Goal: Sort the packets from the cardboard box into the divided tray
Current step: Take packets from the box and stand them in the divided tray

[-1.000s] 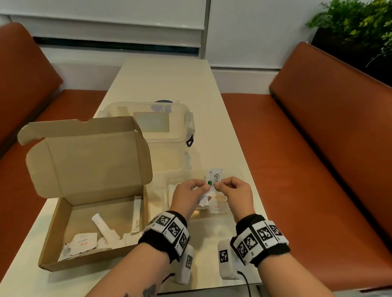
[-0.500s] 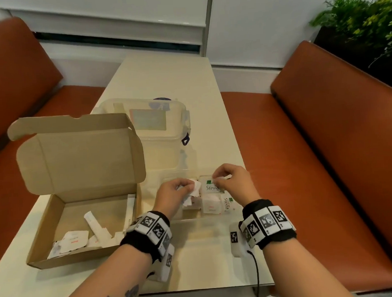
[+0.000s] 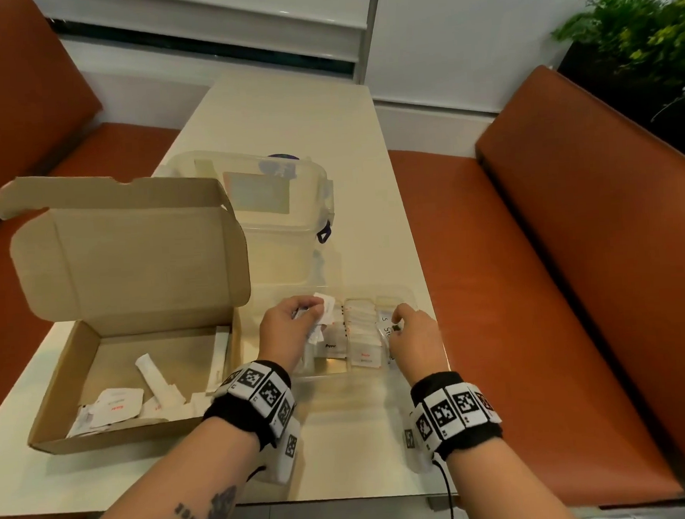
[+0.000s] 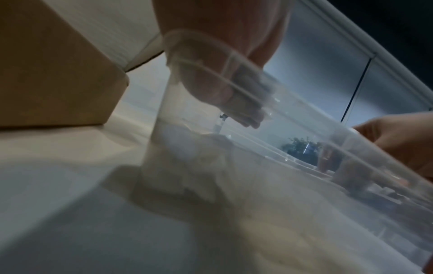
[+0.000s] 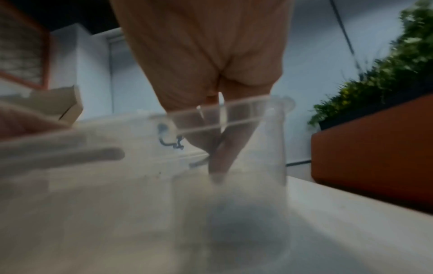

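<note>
The open cardboard box (image 3: 169, 346) stands at the table's left, with several white packets (image 3: 117, 405) lying in it. To its right is the clear divided tray (image 3: 409, 295), its compartments stacked with packets. My left hand (image 3: 314, 311) hovers over the tray's left end and grips a small bunch of white packets (image 3: 326, 314). My right hand (image 3: 397, 322) reaches down into the rightmost compartment, its fingertips on a stevia packet (image 3: 385, 329). In the right wrist view my right hand's fingers (image 5: 218, 166) come together low inside the tray wall (image 5: 276, 139). The left wrist view is blurred.
A clear lidded container (image 3: 282, 223) stands behind the tray, close to the box's raised lid (image 3: 132, 252). Orange benches (image 3: 572, 245) line both sides of the table. A green plant (image 3: 640, 40) sits at the far right. The table's near edge is just below my wrists.
My right hand carried the stevia packet from in front of me to the right and down into the tray's rightmost compartment. My left hand kept its packets and moved over the tray's left end.
</note>
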A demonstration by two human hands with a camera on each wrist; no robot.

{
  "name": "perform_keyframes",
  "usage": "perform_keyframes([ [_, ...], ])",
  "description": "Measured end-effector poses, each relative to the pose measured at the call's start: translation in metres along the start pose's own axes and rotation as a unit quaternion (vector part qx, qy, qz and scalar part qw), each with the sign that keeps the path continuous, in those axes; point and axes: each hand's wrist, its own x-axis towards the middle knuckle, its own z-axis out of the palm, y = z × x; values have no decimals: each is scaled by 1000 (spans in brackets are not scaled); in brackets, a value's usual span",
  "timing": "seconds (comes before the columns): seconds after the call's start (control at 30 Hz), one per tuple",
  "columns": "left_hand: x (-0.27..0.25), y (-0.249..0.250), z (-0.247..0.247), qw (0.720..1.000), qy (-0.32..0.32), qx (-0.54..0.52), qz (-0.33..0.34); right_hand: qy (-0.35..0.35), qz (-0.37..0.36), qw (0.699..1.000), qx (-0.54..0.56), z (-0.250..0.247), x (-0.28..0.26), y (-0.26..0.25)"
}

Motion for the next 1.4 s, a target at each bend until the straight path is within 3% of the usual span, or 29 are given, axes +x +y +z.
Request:
perform_keyframes([
  [0.23, -2, 2, 1, 1000, -1, -7, -3, 78, 15, 993, -92, -2, 3, 17],
  [0.47, -3, 3, 2, 1000, -5, -11, -5, 10, -9, 987, -162, -5, 7, 15],
  [0.67, -3, 3, 2, 1000, -9, -4, -5, 0, -25, 993, -117, -10, 10, 16],
  [0.87, -4, 5, 2, 1000, -13, 2, -2, -52, -76, 962, -255, 1, 8, 21],
  [1.1, -5, 5, 2, 1000, -19, 7, 0, -58, -116, 951, -282, 3, 14, 19],
  [1.27, -6, 9, 0, 999, -31, 12, -12, -84, -96, 953, -276, -2, 12, 17],
  [1.4, -7, 12, 0, 998, -54, -1, -42, -13, -107, 976, -190, -6, 9, 7],
])
